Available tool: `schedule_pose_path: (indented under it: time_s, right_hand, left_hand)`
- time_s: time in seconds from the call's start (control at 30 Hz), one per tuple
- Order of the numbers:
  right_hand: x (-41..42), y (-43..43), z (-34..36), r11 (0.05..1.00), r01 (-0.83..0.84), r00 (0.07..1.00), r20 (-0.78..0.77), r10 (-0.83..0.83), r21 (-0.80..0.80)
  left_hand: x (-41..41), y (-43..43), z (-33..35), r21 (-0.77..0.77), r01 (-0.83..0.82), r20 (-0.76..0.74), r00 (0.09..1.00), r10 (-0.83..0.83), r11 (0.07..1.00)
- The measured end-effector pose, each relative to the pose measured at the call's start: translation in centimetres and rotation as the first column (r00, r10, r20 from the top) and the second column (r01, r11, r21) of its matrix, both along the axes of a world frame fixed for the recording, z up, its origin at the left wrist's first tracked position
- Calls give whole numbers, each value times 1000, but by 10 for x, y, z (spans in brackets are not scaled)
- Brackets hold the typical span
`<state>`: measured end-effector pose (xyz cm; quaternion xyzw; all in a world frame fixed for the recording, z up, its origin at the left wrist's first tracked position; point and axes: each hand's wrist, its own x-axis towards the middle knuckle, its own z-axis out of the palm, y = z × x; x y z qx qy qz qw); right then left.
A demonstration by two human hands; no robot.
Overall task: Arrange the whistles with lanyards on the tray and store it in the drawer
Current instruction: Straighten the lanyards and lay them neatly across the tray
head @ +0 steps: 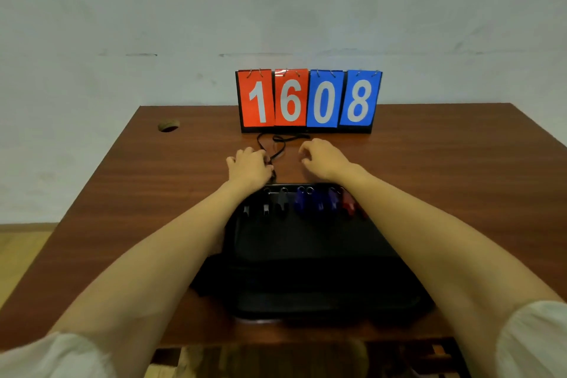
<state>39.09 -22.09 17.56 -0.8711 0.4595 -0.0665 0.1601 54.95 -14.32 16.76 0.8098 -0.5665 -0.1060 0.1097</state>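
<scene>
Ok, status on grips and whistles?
Left grip holds black lanyard beyond tray. Right grip loosely curled, empty. Whistles lined along tray's far edge. Scoreboard close behind.

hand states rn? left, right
Left hand: grips the black lanyard.
Right hand: open, fingers loosely curled, holding nothing visible.

I can't tell if my left hand (250,163) actually pinches the lanyard (278,139): its palm hides the cord's near end, and the black whistles (281,204) blur into the dark tray (306,250).
</scene>
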Motion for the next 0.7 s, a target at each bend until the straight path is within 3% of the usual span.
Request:
schedule_pose_path:
  time_s: [0.23,0.47,0.57,0.7]
  right_hand:
    - [34,-66,-42,991,37,990,-142,-18,125]
    - [36,-79,-71,979,72,997,-10,-76,-190]
    - [33,-70,-67,983,93,996,23,-91,-157]
    - [19,-45,-54,984,100,987,-112,-117,-149]
  left_hand:
    - [25,-60,-28,68,15,-145,989,-5,998]
    - [38,-68,-41,26,60,-271,961,-51,998]
    - [40,-63,-36,77,51,-317,948,-24,996]
    - [42,-42,-28,127,-3,-262,964,36,992]
